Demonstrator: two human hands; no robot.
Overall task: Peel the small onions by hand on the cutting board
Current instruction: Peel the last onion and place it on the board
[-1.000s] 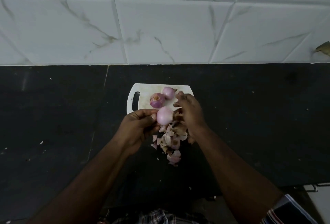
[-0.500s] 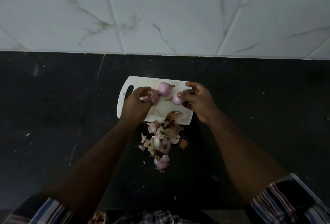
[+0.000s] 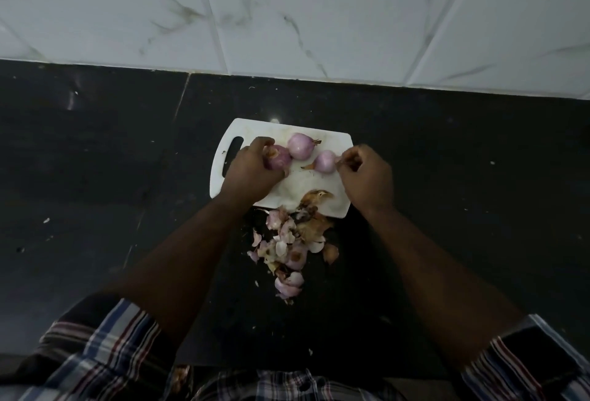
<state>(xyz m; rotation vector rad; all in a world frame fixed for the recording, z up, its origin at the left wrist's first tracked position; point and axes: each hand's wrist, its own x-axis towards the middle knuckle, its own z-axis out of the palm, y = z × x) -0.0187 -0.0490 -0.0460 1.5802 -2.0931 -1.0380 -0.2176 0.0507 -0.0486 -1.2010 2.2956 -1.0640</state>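
A white cutting board (image 3: 297,188) lies on the black counter with three small onions along its far side. My left hand (image 3: 252,173) grips the darker, partly skinned onion (image 3: 281,157) at the left, close to the board's handle slot. A pale onion (image 3: 300,145) lies free in the middle. At the right, a peeled pink onion (image 3: 325,161) rests on the board, and the curled fingertips of my right hand (image 3: 365,177) pinch its right end.
A heap of onion skins (image 3: 287,247) spreads from the board's near edge onto the black counter (image 3: 111,193) toward me. The white marble-tiled wall (image 3: 287,10) rises just behind the board. Small crumbs dot the counter on both sides.
The peeled onion went from my left hand to my right, which has set it down on the board. My left hand reached forward and took hold of the darker onion.
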